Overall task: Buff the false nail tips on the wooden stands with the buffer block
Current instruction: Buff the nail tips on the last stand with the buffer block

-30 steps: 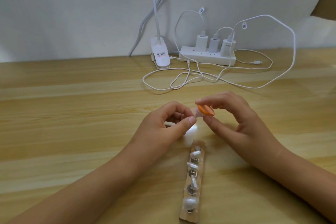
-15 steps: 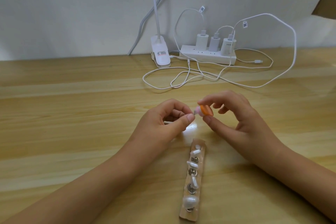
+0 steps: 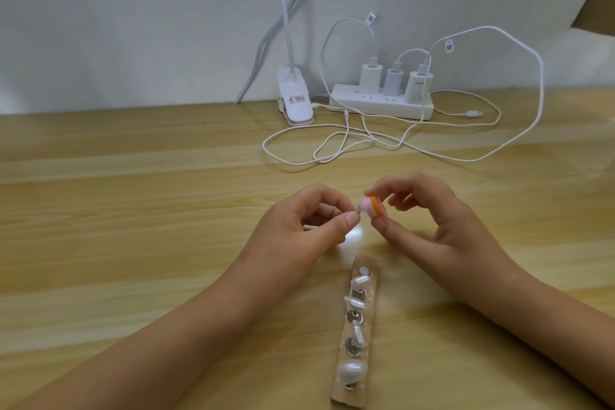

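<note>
**Surface.** Worktop [image 3: 133, 210]: pale wood, grain running left to right, meeting a plain white wall [image 3: 133, 27] along its far edge. A brown panel [image 3: 595, 0] cuts in at the upper right (what it is cannot be told).

**Far edge, middle.** White lamp clamp [image 3: 294, 103] with its stem rising out of view. Just right of it lies a white power strip [image 3: 379, 103] carrying three plugged chargers. White cables [image 3: 499, 143] loop from these out over the worktop toward the right.

**Centre.**
- Left hand [image 3: 299, 230]: thumb and forefinger pinch a small grey-tipped piece [image 3: 359, 209], too small to make out. The other fingers are curled in.
- Right hand [image 3: 432, 220]: thumb and forefinger pinch the buffer block [image 3: 376, 206], orange and pink, its pink side against that piece. Both are held above the worktop.

**Near edge, middle.** Wooden stand [image 3: 372, 293]: a narrow strip lying lengthwise toward the person, between the forearms. Several pearly nail tips [image 3: 351, 371] sit on metal studs along it, the largest nearest the near edge.

**Open room.** Bare wood spans the whole left half and the right side below the cables.
</note>
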The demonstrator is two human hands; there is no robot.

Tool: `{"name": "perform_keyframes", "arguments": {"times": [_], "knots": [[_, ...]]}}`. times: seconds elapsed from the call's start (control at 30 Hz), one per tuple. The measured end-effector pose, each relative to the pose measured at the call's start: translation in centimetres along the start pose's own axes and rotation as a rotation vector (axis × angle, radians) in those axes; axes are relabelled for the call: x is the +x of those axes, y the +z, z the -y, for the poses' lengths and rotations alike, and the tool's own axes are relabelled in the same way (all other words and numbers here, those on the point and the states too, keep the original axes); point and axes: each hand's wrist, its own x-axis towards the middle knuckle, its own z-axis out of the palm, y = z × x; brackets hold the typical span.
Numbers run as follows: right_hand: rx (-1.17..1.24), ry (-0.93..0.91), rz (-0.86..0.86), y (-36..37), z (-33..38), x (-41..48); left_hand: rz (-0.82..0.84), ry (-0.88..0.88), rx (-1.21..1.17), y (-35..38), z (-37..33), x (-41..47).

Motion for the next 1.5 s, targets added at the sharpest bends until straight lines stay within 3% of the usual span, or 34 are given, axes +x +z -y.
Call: {"name": "perform_keyframes", "arguments": {"times": [0.33,0.5,0.6,1.0,1.13,1.5], "knots": [[0.031,0.035,-0.002,0.1,0.1,0.2,0.0,-0.001,-0.004,0.1,0.2,0.1],[0.321,0.163,-0.075,-0.1,0.3,0.4,-0.018,-0.014,-0.033,0.0,0.2,0.2],[0.434,0.098,-0.097,-0.2,1.0,0.2,-0.019,-0.014,-0.034,0.0,0.1,0.1],[0.427,0.101,-0.019,0.2,0.8,0.3,-0.019,0.013,0.013,0.1,-0.1,0.0],[0.437,0.015,-0.073,0.1,1.2,0.2,-0.019,0.024,0.032,0.2,-0.1,0.0],[0.476,0.085,-0.11,-0.1,1.3,0.4,-0.047,0.0,0.017,0.2,0.2,0.3]]}}
